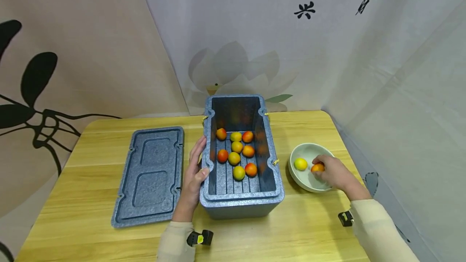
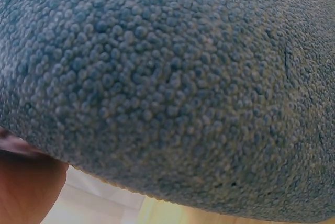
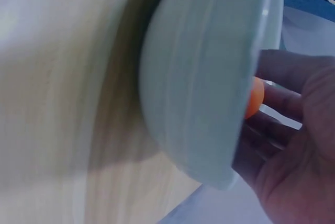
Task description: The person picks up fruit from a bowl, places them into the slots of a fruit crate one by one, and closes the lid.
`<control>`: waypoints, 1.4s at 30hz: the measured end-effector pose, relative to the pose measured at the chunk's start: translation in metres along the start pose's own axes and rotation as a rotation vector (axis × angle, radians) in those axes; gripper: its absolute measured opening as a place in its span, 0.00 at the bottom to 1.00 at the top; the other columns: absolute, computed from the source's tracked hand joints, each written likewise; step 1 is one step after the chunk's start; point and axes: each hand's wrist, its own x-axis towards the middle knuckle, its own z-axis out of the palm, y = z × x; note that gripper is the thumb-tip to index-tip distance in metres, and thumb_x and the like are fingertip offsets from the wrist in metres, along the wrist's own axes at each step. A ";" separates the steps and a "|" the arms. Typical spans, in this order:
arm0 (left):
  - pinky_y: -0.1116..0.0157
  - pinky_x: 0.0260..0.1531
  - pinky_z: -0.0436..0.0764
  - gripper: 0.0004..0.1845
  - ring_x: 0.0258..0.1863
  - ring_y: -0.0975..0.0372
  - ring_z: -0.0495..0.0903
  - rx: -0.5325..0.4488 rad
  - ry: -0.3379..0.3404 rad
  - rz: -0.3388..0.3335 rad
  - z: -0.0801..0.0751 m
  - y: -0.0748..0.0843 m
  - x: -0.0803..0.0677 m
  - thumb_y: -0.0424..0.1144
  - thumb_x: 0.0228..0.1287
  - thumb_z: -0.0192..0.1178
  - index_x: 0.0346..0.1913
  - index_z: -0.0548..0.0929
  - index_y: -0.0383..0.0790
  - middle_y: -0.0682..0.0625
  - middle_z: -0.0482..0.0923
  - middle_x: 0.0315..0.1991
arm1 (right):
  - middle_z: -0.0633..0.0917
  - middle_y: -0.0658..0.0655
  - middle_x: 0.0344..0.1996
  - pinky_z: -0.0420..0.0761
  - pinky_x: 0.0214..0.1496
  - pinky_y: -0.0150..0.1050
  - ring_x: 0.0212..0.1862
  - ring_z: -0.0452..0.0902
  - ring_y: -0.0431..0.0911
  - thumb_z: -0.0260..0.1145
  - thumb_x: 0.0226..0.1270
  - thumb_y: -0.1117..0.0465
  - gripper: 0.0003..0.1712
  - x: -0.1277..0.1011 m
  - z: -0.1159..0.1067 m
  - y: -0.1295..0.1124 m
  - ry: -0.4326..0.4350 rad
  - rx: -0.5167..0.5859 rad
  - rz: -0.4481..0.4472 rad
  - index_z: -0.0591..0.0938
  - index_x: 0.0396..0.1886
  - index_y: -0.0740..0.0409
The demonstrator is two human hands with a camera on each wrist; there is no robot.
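A deep grey foam box (image 1: 242,203) stands lidless on the table, with several small red, orange and yellow-green fruits (image 1: 234,158) on its ribbed floor. My left hand (image 1: 193,179) rests along the box's left side, fingers straight against the outer wall and thumb on the rim. The box's speckled wall (image 2: 172,77) fills most of the left wrist view. To the right is a pale green bowl (image 1: 309,185). Inside it my right hand (image 1: 335,175) holds a small orange fruit (image 3: 255,98) with its fingertips. A yellow fruit (image 1: 300,164) lies beside it in the bowl.
The grey foam lid (image 1: 149,177) lies flat on the wooden table (image 1: 73,197), left of the box. Yellow cord loops (image 1: 275,162) show at the box's sides. A printed cloth (image 1: 236,23) hangs behind the table.
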 end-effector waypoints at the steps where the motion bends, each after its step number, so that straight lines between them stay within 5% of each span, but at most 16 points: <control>1: 0.34 0.63 0.43 0.39 0.74 0.54 0.48 0.002 0.001 -0.001 0.000 0.000 0.000 0.40 0.58 0.46 0.76 0.60 0.42 0.51 0.51 0.77 | 0.83 0.61 0.39 0.76 0.44 0.51 0.40 0.77 0.54 0.70 0.58 0.71 0.15 0.000 -0.001 -0.001 0.008 0.003 -0.006 0.81 0.45 0.71; 22: 0.36 0.64 0.44 0.38 0.74 0.53 0.48 -0.016 0.001 0.006 0.001 0.001 0.000 0.40 0.59 0.46 0.76 0.60 0.41 0.50 0.51 0.76 | 0.78 0.63 0.47 0.81 0.46 0.52 0.47 0.79 0.60 0.70 0.63 0.67 0.19 -0.004 -0.047 -0.049 0.161 0.060 -0.071 0.79 0.51 0.69; 30: 0.36 0.63 0.44 0.38 0.74 0.54 0.47 -0.024 -0.007 0.011 0.001 0.000 0.001 0.41 0.60 0.47 0.76 0.60 0.41 0.50 0.50 0.77 | 0.79 0.59 0.47 0.79 0.48 0.55 0.47 0.77 0.56 0.70 0.62 0.65 0.17 -0.007 -0.065 -0.078 0.264 0.013 -0.154 0.81 0.50 0.65; 42: 0.37 0.63 0.46 0.38 0.74 0.53 0.48 -0.037 0.001 0.009 0.001 0.001 0.000 0.42 0.60 0.48 0.76 0.60 0.41 0.50 0.51 0.76 | 0.82 0.53 0.46 0.80 0.47 0.45 0.46 0.78 0.48 0.71 0.63 0.59 0.18 -0.004 -0.085 -0.118 0.351 0.129 -0.213 0.82 0.52 0.60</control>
